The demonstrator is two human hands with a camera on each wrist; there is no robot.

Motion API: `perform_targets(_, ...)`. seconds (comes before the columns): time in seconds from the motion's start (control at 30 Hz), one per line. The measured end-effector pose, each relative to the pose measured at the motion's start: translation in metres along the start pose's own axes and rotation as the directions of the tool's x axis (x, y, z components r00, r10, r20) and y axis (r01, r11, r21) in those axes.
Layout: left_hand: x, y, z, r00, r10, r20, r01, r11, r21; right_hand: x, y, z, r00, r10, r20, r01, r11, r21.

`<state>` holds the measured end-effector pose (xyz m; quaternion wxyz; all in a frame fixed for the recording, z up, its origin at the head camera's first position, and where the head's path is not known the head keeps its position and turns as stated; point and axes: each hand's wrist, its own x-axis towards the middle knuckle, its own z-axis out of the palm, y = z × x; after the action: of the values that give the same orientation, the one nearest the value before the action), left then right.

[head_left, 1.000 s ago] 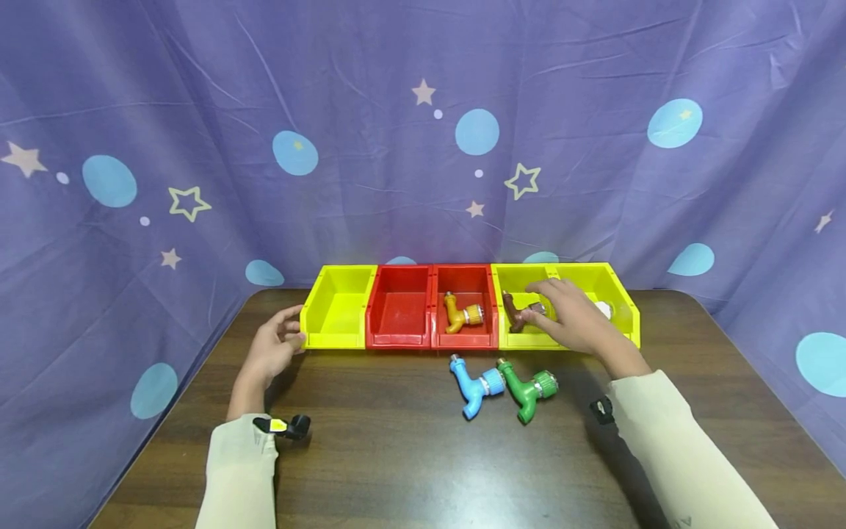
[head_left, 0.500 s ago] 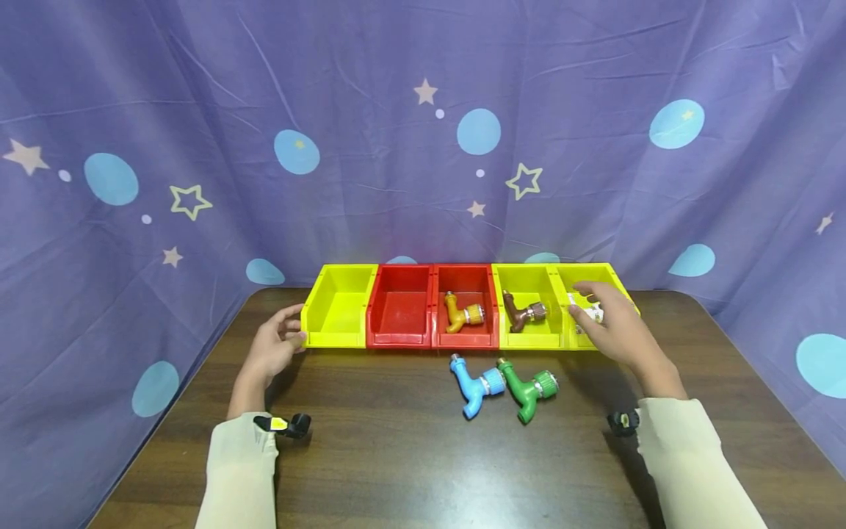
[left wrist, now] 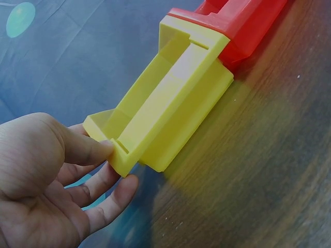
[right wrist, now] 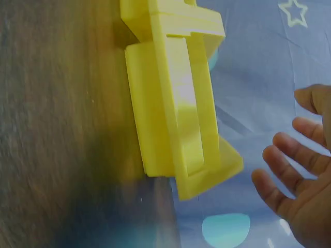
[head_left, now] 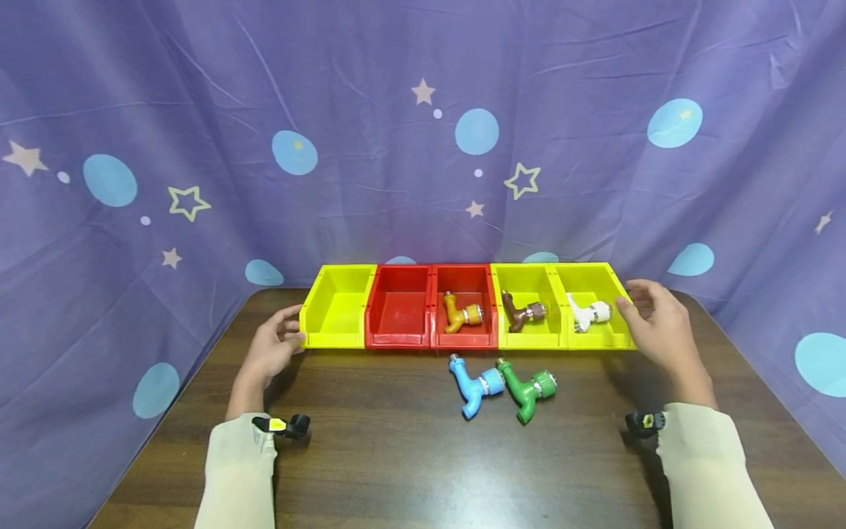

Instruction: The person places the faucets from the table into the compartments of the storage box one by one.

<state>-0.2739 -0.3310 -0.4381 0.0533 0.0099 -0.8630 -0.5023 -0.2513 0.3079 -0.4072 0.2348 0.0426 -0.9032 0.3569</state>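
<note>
My left hand [head_left: 271,351] holds the outer front corner of the leftmost yellow bin [head_left: 333,340]. In the left wrist view its thumb lies on the rim, with the fingers along the outer side. My right hand [head_left: 666,334] is by the right end of the row, beside the rightmost yellow bin [head_left: 588,275]. The right wrist view shows its fingers [right wrist: 282,168] spread, apart from that bin and holding nothing. Inside it lies a white tap [head_left: 590,313]; a brown tap [head_left: 522,312] is in the adjoining yellow bin [head_left: 525,277].
A yellow-orange tap [head_left: 461,312] lies in one red bin [head_left: 465,341], left of the brown tap. Another red bin [head_left: 399,341] adjoins it. A blue tap [head_left: 476,386] and a green tap [head_left: 527,389] lie on the wooden table [head_left: 370,455] before the row. A purple curtain [head_left: 370,147] hangs behind.
My right hand has moved right, from over the brown tap's bin, across the white tap's bin, to the row's right side. The white tap is now uncovered. My left hand has stayed put.
</note>
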Motion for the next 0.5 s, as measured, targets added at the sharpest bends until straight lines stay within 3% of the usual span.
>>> perform_targets(0.3,0.002,-0.001,0.002,1.000,0.005,0.002,-0.005,1.000,-0.002,-0.004,0.020,-0.010,0.979,0.202,-0.003,-0.202,0.979,-0.014)
perform_targets(0.5,0.001,0.000,0.002,1.000,-0.005,-0.003,0.005,1.000,0.018,-0.006,0.030,-0.012,0.953,0.288,0.098,-0.289,0.957,-0.005)
